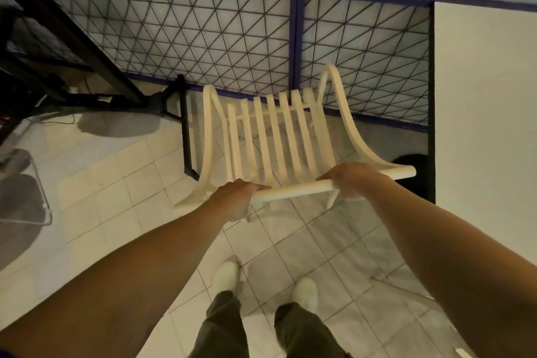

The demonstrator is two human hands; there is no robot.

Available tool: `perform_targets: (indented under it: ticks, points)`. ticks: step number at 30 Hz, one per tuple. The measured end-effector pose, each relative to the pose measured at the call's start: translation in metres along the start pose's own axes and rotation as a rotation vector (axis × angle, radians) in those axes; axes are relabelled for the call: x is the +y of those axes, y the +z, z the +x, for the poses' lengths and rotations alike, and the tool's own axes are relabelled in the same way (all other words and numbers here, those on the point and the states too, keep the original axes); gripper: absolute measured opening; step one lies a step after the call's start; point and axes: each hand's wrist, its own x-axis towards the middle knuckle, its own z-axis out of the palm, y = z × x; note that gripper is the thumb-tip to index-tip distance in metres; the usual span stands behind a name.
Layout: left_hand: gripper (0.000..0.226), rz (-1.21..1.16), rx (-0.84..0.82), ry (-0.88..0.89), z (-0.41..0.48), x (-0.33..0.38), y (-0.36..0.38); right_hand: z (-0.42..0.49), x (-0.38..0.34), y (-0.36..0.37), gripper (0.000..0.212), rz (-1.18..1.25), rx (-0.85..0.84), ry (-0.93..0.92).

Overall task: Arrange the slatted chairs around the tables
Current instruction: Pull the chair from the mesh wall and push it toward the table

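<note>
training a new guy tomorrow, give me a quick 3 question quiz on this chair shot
1. True or false: the left hand and right hand both grip the top rail of the slatted chair.
2. What stands just behind the chair? A) a wire-mesh panel B) a brick wall C) a curtain
3. Fill in: the floor under the chair is covered in ____.

Key: 1 true; 2 A; 3 tiles
</note>
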Motion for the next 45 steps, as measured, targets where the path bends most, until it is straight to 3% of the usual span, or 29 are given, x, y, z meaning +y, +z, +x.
perform_targets:
  ticks: [23,27,32,45]
  points:
    - [0.072,0.251,-0.079,0.275,-0.008,-0.135,-0.045,0.006,-0.15,0.035,0.066,0.322,0.1,0.276]
    - [0.065,0.266,-0.105,0.236,-0.003,-0.138,-0.046,0.005,-0.148,0.032,0.069,0.342,0.075,0.253]
    - [0.076,0.279,-0.195,0.216,0.003,-0.145,-0.049,0.0,-0.138,0.03,0.078,0.337,0.032,0.205]
    - [0.074,0.279,-0.097,0.136,0.01,-0.144,-0.034,-0.005,-0.142,0.027,0.07,0.332,0.079,0.214]
